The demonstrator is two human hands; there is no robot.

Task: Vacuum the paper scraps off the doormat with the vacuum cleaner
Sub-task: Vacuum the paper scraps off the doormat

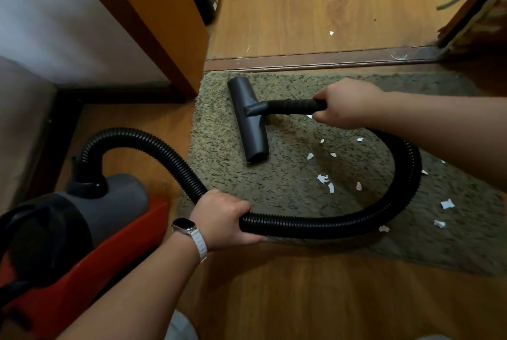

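Observation:
A shaggy olive doormat [288, 183] lies before the door sill. Several white paper scraps [323, 178] are scattered over its right half. The flat black floor nozzle [248, 120] rests on the mat's left part, near the far edge. My right hand [344, 103] grips the black wand just behind the nozzle. My left hand [223, 220], with a watch on its wrist, holds the ribbed black hose [406, 180] at the mat's near edge. The hose loops from the red and grey vacuum cleaner [82, 230] at lower left, round the scraps, to the wand.
A wooden door frame [164, 37] and white wall stand at left. A dark door sill [315, 61] runs behind the mat, with a few scraps [331, 33] on the wood floor beyond. Another wooden frame edge [472, 10] is at upper right.

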